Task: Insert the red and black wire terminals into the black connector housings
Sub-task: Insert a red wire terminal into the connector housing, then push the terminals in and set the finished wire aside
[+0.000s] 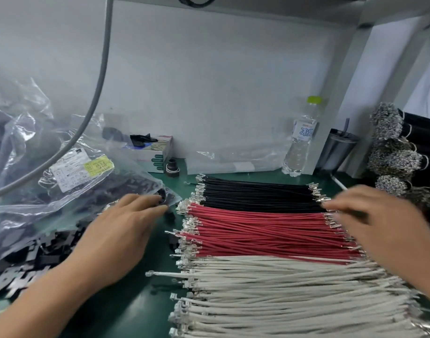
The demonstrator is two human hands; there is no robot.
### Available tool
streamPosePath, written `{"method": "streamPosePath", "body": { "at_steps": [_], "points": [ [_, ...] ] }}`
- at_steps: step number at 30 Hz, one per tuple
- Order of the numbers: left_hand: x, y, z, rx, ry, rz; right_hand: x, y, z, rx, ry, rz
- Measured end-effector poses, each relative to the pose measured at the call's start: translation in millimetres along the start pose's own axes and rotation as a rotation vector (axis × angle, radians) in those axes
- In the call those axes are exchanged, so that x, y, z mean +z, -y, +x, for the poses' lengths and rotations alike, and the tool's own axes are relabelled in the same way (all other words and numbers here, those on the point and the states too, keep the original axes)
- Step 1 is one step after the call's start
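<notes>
Rows of cut wires lie side by side on the green mat: black wires (255, 192) at the back, red wires (262, 230) in the middle, white wires (282, 296) in front, all with metal terminals at both ends. My left hand (116, 237) reaches with straight fingers toward a small black connector housing (171, 217) at the mouth of a plastic bag. More black housings (26, 269) lie heaped at the left. My right hand (384, 225), blurred, hovers over the right-hand terminals of the black and red wires with fingers extended.
A clear plastic bag (62, 181) with labels holds dark parts at the left. A water bottle (300, 140), a dark cup (338, 150) and a small box (155, 152) stand along the back wall. Bundles of terminated black wires (401, 152) are stacked at the right. A grey cable (97, 91) hangs down.
</notes>
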State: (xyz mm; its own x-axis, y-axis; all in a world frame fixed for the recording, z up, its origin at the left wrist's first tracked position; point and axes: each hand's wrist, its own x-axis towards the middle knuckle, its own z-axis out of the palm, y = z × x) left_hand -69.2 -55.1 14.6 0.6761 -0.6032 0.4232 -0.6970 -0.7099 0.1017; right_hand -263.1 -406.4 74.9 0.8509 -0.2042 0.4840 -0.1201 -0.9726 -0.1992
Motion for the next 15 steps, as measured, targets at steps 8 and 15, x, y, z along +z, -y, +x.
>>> {"method": "streamPosePath", "body": {
  "at_steps": [8,15],
  "points": [
    [14.3,0.4,9.3,0.084,0.013,-0.058,102.8,69.7,92.1,-0.094,0.215,0.076],
    [7.5,1.5,9.3,0.002,-0.074,-0.013,122.4,67.4,110.4,-0.07,0.247,0.055]
  ]
}}
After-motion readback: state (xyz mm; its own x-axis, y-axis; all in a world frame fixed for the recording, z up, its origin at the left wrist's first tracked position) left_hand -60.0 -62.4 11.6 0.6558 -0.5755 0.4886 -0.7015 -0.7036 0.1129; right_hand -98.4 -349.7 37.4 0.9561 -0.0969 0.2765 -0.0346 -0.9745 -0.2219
